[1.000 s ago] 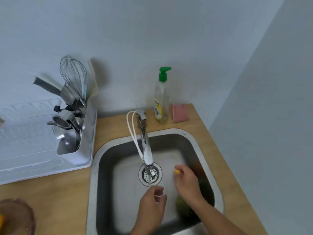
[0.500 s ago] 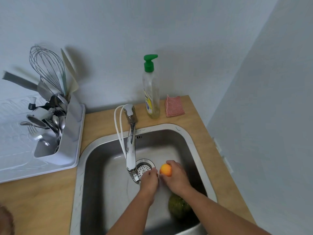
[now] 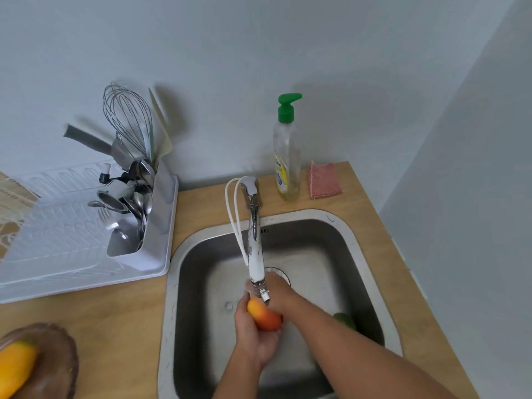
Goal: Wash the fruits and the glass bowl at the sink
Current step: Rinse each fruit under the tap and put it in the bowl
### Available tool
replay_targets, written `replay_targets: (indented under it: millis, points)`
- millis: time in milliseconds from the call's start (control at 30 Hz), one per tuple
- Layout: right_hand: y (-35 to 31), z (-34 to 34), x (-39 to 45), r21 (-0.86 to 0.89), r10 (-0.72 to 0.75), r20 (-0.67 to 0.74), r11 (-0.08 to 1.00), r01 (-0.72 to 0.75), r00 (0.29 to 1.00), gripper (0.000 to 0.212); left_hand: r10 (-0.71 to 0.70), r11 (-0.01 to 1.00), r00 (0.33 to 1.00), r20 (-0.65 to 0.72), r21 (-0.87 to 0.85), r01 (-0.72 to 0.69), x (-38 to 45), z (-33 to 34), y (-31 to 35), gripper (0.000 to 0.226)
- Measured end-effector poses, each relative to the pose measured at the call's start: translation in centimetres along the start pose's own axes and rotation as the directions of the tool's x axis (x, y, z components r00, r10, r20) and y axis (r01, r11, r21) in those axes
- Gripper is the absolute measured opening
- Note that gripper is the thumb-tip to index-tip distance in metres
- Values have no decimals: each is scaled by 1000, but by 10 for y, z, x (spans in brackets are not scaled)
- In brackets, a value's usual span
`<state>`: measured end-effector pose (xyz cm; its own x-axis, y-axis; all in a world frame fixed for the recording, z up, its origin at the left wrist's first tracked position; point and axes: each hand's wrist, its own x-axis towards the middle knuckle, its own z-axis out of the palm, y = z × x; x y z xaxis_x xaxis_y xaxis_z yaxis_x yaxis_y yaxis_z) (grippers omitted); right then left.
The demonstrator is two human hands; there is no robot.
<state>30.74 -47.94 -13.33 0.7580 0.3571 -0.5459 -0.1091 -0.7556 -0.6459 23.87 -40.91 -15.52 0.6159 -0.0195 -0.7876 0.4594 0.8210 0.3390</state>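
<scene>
An orange-red fruit (image 3: 265,315) lies in my left hand (image 3: 253,334), cupped under the tap spout (image 3: 256,260) in the steel sink (image 3: 365,266). My right hand (image 3: 277,292) rests on the fruit's far side, fingers wrapped over it. A green fruit (image 3: 344,320) lies in the sink's right part, partly hidden by my right forearm. At the bottom left a brownish glass bowl (image 3: 56,367) holds a yellow fruit (image 3: 14,367).
A white dish rack (image 3: 72,254) with a cutlery holder, whisk and utensils stands left of the sink. A soap bottle with green pump (image 3: 286,156) and a pink sponge (image 3: 325,180) sit behind the sink. Walls close in at the back and right.
The fruit passed from my right hand into my left and moved under the spout. The camera swung left, bringing the bowl with the yellow fruit into view.
</scene>
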Motion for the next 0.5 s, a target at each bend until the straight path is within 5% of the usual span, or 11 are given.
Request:
replay_targets:
  millis: [100, 167, 233, 333, 500]
  points:
    - [-7, -2, -2, 24, -7, -58, 1000, 8, 998, 27, 12, 998, 997, -72, -63, -16, 9, -6, 4, 46]
    - [-4, 12, -19, 180, 6, -143, 983, 20, 990, 52, -16, 998, 995, -97, -65, 9, 19, -9, 9, 58]
    - [5, 34, -34, 280, 68, -167, 960, -19, 984, 76, 7, 1000, 986, -168, 28, -3, 26, -10, 14, 67]
    - [15, 62, -55, 206, 70, -159, 978, -36, 985, 72, 82, 965, 956, -282, 261, -6, 31, -20, 20, 81]
    - [3, 60, -52, 206, 86, -225, 978, -39, 970, 72, -19, 995, 995, -100, 100, 29, 16, -20, 14, 80]
